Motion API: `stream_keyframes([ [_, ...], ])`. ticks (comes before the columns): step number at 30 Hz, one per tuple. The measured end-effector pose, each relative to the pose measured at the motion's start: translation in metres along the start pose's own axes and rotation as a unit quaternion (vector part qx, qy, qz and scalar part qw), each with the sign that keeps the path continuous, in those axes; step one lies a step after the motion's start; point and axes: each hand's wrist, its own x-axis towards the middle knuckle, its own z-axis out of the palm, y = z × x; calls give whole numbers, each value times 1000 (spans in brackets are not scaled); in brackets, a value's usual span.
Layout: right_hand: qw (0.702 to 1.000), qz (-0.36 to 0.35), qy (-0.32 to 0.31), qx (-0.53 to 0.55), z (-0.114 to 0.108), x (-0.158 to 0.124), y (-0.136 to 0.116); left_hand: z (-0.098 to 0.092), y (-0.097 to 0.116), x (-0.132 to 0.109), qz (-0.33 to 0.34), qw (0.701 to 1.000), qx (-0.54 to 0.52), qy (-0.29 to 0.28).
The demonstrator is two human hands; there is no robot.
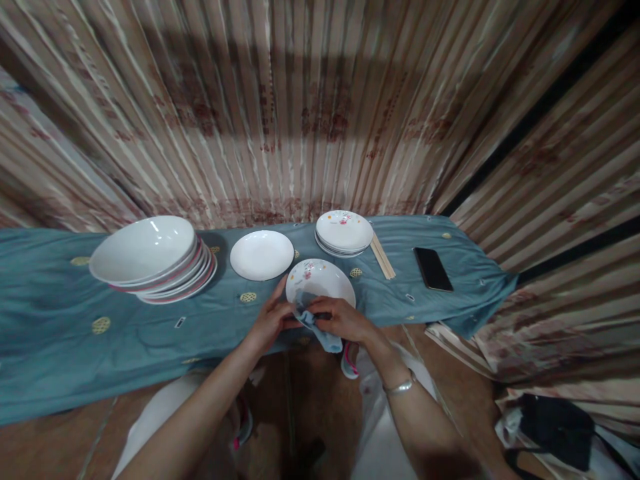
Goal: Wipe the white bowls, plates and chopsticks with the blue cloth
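Observation:
A white plate with small flowers [327, 280] is tilted up near the front edge of the table. My left hand [273, 317] grips its left rim, thumb on the inner side and fingers partly hidden beneath. A light blue cloth [323, 332] is bunched in my right hand [343, 318], which presses it against the plate's near lower rim; the cloth's end hangs down. Just beyond lies a plain white plate [262, 255]. Behind and to the right stands a short stack of flowered plates [345, 232].
Large white bowls [145, 252] with red-edged dishes under them stand stacked at the left. Wooden chopsticks [383, 257] and a black phone [433, 269] lie at the right on the teal tablecloth [165, 360]. Pleated curtains [280, 107] hang behind. A dark bag [557, 430] sits lower right.

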Motion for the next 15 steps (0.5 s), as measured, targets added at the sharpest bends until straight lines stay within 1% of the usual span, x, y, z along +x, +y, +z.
stream_keyframes([
  [4,999,-43,27,8,9,11,1,-1,0,0,3,1000,-12,-4],
  [10,996,-36,80,2,18,23,3,-2,-1,0,2,1000,-16,2],
  [15,992,-62,110,-28,22,32,4,-3,-5,2,15,1000,-2,5],
])
